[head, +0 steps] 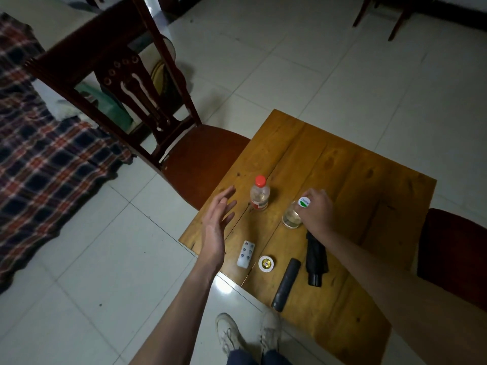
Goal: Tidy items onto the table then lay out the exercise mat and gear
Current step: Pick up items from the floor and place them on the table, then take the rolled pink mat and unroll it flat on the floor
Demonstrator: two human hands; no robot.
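Note:
On the low wooden table (369, 180) stand a clear plastic bottle with a red cap (259, 193) and a second clear bottle (292, 217) with a white and green cap. My right hand (315, 209) is shut on that second bottle at its top, and the bottle's base rests on the table. My left hand (218, 214) hovers open over the table's left edge, fingers spread, just left of the red-capped bottle. Near the front edge lie a white remote (246, 253), a small round white object (266, 264), a dark cylinder (286, 284) and a folded black umbrella (316, 256).
A dark wooden chair (147, 101) stands left of the table, its seat touching the table's corner. A plaid blanket (39, 143) covers the floor at the left. Another dark red seat (456, 254) sits at the table's right. My feet (247, 335) stand on the white tiles.

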